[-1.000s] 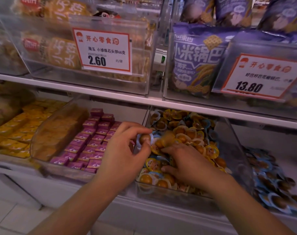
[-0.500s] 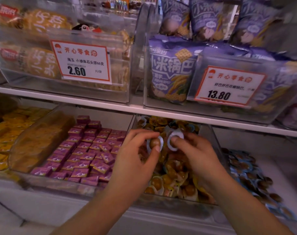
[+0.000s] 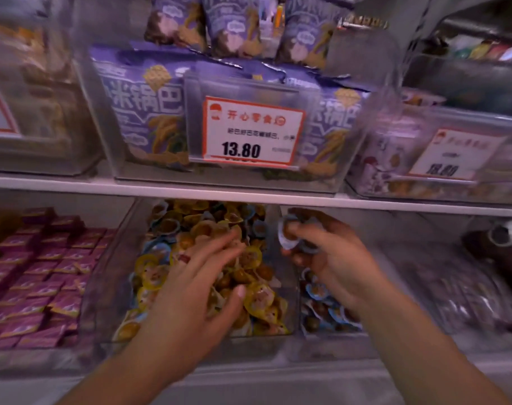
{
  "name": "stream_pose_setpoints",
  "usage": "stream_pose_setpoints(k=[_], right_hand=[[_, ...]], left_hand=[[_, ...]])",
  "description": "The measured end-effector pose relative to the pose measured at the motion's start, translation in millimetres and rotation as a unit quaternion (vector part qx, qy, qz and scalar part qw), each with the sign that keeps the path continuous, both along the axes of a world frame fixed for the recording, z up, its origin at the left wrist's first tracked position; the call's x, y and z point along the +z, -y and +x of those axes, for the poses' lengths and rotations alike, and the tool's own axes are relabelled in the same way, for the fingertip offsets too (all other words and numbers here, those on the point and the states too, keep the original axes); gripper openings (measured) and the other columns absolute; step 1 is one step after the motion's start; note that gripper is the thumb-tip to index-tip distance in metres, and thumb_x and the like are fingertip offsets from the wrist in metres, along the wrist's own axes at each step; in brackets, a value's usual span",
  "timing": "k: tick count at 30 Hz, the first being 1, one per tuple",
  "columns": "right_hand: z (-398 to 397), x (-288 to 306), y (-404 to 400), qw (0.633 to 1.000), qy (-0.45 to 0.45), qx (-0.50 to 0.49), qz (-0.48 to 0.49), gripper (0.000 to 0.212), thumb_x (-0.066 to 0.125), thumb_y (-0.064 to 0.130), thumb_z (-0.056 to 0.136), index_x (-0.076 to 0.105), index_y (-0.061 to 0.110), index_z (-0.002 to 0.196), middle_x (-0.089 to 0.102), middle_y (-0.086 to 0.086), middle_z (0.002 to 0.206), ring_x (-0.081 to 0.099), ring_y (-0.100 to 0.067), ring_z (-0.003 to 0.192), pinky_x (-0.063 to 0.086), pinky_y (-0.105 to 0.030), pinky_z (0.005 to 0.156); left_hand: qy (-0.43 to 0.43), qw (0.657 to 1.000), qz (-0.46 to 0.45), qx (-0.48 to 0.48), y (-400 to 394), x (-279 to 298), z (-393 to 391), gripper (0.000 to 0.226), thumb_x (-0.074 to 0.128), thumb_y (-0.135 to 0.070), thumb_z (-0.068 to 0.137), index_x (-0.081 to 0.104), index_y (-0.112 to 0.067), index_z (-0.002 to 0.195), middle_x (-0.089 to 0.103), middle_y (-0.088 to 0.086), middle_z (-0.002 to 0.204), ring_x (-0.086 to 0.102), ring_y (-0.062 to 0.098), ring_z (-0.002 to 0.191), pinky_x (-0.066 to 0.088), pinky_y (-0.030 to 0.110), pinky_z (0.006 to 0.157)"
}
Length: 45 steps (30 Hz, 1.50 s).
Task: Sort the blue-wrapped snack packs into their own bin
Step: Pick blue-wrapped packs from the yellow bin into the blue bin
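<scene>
Motion blur smears the far-left bin and the far-right shelf contents. Pink packs [image 3: 41,276] fill the left bin on the white shelf. The left hand [image 3: 190,290] lies with fingers spread and relaxed over the mixed bin [image 3: 103,287] of yellow and blue packs. The right hand [image 3: 327,258] pinches blue-wrapped snack packs [image 3: 288,233], count unclear, above the blue-pack bin [image 3: 295,350], just right of the mixed bin. A 13.80 price tag [image 3: 253,133] hangs above.

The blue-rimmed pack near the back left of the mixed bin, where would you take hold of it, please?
Pinch the blue-rimmed pack by its flat rim, coming from above with the left hand. It lies face up on the heap in the mixed bin, rim exposed; the domed centre offers a poorer grip.
</scene>
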State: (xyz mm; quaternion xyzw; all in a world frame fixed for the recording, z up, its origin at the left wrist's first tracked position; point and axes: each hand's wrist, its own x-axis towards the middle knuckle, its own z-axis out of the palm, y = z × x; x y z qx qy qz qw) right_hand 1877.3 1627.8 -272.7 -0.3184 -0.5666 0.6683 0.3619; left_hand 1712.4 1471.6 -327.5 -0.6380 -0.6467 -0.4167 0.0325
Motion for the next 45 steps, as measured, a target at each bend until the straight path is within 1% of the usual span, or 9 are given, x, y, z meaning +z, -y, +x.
stream_pose_setpoints(k=[4, 9, 12, 19, 23, 28, 34, 41, 45], right_hand=[[22.9, -33.3, -48.5, 0.984, 0.127, -0.127, -0.02, 0.026, 0.068, 0.002, 0.086, 0.066, 0.006, 0.11, 0.068, -0.013, 0.085, 0.066, -0.018, 0.055, 0.055, -0.032, 0.055], [13.2, -49.1, -80.1, 0.985, 0.064, -0.099, -0.128, 0.03, 0.062, 0.006, 0.092, 0.064, 0.012, 0.121, 0.069, -0.011, 0.101, 0.067, -0.021, 0.085, 0.059, -0.038, 0.064], [1.2, -47.4, -86.6, 0.977, 0.18, -0.112, -0.007, 0.027, 0.057, 0.019, 0.096, 0.067, 0.018, 0.121, 0.069, -0.004, 0.12, 0.064, -0.022, 0.109, 0.051, -0.04, 0.097], [-28.5, -25.3, -46.7, 0.92, 0.213, -0.182, 0.274, 0.016, 0.058, 0.022, 0.095, 0.073, 0.016, 0.09, 0.074, -0.012, 0.098, 0.067, -0.023, 0.095, 0.051, -0.032, 0.088], [-63.3, -11.6, 10.8, 0.832, 0.263, -0.045, 0.486, 0.024, 0.048, 0.035, 0.088, 0.07, 0.026, 0.094, 0.071, -0.004, 0.091, 0.063, -0.022, 0.087, 0.047, -0.029, 0.072], [-119.3, -34.8, 67.3, 0.729, 0.299, 0.195, 0.585, 0.046, 0.052, 0.034, 0.092, 0.052, 0.02, 0.136, 0.055, -0.003, 0.133, 0.049, -0.023, 0.124, 0.041, -0.038, 0.106], [-168.3, -53.2, 62.0, 0.728, 0.39, 0.189, 0.53, 0.086, 0.056, 0.056, 0.089, 0.011, 0.027, 0.156, 0.013, -0.008, 0.162, 0.015, -0.03, 0.149, 0.024, -0.045, 0.119], [-221.9, -39.1, 25.2, 0.689, 0.461, 0.212, 0.517, 0.103, 0.062, 0.06, 0.082, 0.006, 0.017, 0.157, 0.007, -0.006, 0.165, 0.008, -0.027, 0.151, 0.017, -0.04, 0.122], [-217.5, -46.7, 28.0, 0.658, 0.469, 0.193, 0.556, 0.086, 0.061, 0.054, 0.08, 0.029, 0.018, 0.151, 0.028, -0.008, 0.156, 0.028, -0.03, 0.142, 0.036, -0.043, 0.111]], left_hand=[[0.008, 0.996, -0.073, 0.054, -7.7, -12.2, -11.4, 0.049, 0.043, -0.055, 0.089, 0.055, -0.036, 0.133, 0.034, -0.026, 0.149, 0.033, 0.007, 0.142, 0.035, 0.035, 0.111], [0.016, 0.992, -0.108, 0.055, -13.7, -16.4, -15.9, 0.047, 0.044, -0.054, 0.084, 0.064, -0.035, 0.122, 0.043, -0.018, 0.146, 0.038, 0.008, 0.14, 0.039, 0.043, 0.109], [0.021, 0.995, -0.094, 0.039, -9.7, -9.6, -17.6, 0.04, 0.048, -0.047, 0.086, 0.068, -0.033, 0.117, 0.052, -0.017, 0.138, 0.044, 0.005, 0.135, 0.042, 0.039, 0.108], [-0.152, 0.983, -0.019, 0.104, 18.2, 19.6, -67.0, 0.028, 0.05, -0.032, 0.09, 0.072, -0.024, 0.106, 0.064, -0.006, 0.121, 0.062, 0.023, 0.109, 0.045, 0.042, 0.09], [-0.077, 0.98, -0.06, 0.172, 36.6, 17.1, -94.4, 0.036, 0.048, -0.032, 0.084, 0.072, -0.024, 0.108, 0.061, -0.001, 0.124, 0.06, 0.025, 0.113, 0.047, 0.045, 0.094], [0.017, 0.984, -0.082, 0.156, 55.2, 3.5, -104.5, 0.036, 0.055, -0.022, 0.08, 0.07, -0.025, 0.113, 0.054, -0.004, 0.136, 0.053, 0.011, 0.123, 0.04, 0.023, 0.104], [0.021, 0.988, -0.089, 0.121, 73.0, -1.2, -105.3, 0.04, 0.062, -0.025, 0.083, 0.064, -0.027, 0.123, 0.045, -0.009, 0.146, 0.044, 0.005, 0.132, 0.034, 0.021, 0.11], [0.011, 0.987, -0.093, 0.13, 76.5, 3.6, -112.5, 0.044, 0.066, -0.033, 0.082, 0.062, -0.03, 0.125, 0.047, -0.009, 0.143, 0.05, 0.012, 0.126, 0.04, 0.024, 0.106], [0.008, 0.987, -0.088, 0.132, 75.5, 3.5, -112.4, 0.046, 0.064, -0.037, 0.08, 0.061, -0.031, 0.126, 0.046, -0.008, 0.144, 0.051, 0.016, 0.127, 0.043, 0.032, 0.105]])
